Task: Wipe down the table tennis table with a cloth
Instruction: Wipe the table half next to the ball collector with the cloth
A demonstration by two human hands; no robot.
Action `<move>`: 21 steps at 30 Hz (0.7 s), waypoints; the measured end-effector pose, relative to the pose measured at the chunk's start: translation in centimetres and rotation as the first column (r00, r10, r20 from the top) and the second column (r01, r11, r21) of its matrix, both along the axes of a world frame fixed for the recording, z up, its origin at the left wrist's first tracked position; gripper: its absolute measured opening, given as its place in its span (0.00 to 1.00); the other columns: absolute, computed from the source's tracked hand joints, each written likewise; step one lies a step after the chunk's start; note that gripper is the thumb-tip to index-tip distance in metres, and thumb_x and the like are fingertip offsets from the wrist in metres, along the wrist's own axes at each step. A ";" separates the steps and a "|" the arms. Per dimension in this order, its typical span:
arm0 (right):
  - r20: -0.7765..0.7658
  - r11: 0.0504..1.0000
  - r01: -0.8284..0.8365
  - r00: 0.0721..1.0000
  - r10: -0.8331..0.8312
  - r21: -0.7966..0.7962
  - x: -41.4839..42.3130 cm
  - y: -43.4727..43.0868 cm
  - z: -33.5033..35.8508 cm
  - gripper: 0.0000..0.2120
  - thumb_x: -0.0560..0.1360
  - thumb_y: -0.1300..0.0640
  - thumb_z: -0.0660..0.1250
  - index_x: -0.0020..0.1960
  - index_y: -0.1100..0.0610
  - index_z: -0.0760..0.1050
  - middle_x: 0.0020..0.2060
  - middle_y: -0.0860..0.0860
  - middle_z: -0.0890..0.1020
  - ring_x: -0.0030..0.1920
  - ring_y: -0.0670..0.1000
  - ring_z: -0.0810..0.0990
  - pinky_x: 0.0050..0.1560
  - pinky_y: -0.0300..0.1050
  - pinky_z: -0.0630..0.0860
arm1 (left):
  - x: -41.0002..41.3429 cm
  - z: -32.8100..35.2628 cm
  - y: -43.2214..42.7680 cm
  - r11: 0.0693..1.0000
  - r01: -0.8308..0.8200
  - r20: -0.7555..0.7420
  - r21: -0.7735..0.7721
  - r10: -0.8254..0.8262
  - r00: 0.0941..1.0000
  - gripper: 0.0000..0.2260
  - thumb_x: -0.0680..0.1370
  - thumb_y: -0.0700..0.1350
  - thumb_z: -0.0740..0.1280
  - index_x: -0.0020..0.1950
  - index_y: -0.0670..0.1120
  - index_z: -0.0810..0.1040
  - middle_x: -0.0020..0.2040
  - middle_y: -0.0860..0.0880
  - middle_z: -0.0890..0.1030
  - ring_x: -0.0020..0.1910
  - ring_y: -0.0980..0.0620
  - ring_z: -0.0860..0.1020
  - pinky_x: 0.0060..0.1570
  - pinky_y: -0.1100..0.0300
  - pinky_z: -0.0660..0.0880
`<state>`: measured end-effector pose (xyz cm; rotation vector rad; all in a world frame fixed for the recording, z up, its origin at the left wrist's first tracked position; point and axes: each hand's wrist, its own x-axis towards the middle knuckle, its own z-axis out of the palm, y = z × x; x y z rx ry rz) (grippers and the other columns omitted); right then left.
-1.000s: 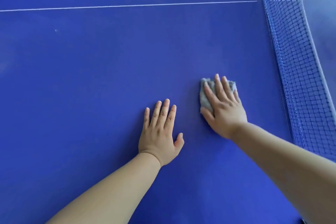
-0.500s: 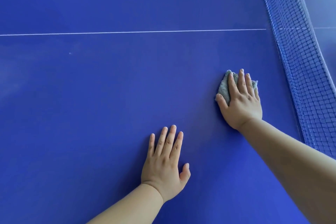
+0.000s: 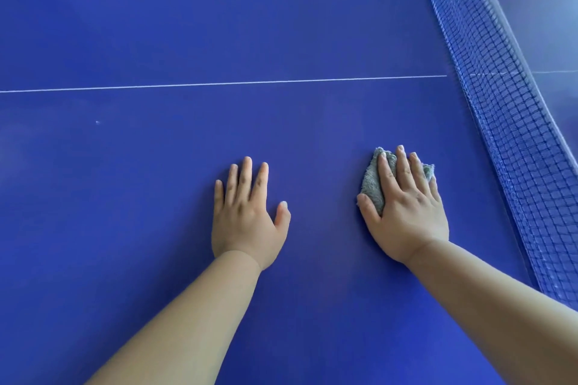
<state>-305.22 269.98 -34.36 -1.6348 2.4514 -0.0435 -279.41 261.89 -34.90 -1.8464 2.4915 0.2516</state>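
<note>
Two bare hands are lying flat on the blue table (image 3: 140, 244). The left hand (image 3: 247, 216) is resting in the lower middle of the frame, its fingers straight and a little spread, holding nothing. The right hand (image 3: 406, 212) is sitting to its right, a bit apart, pressing down on a small grey cloth (image 3: 372, 187). Its fingers are stretched out straight over the cloth, and its thumb is lying along the cloth's left edge. The cloth is peeking out around the fingers. A blue net (image 3: 506, 122) is running down the right side, near that hand but not touching it. A thin white line (image 3: 219, 83) is crossing the table higher up.
</note>
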 end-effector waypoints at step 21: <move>0.010 0.873 -0.486 0.873 0.487 -0.030 0.5 2.2 0.0 0.38 0.79 0.31 0.46 0.84 0.46 0.47 0.84 0.52 0.50 0.83 0.56 0.45 0.81 0.60 0.51 | -0.1 0.1 -0.2 1.000 0.006 0.032 -0.018 -0.005 0.999 0.34 0.80 0.65 0.46 0.85 0.55 0.45 0.85 0.51 0.45 0.84 0.49 0.43 0.82 0.46 0.44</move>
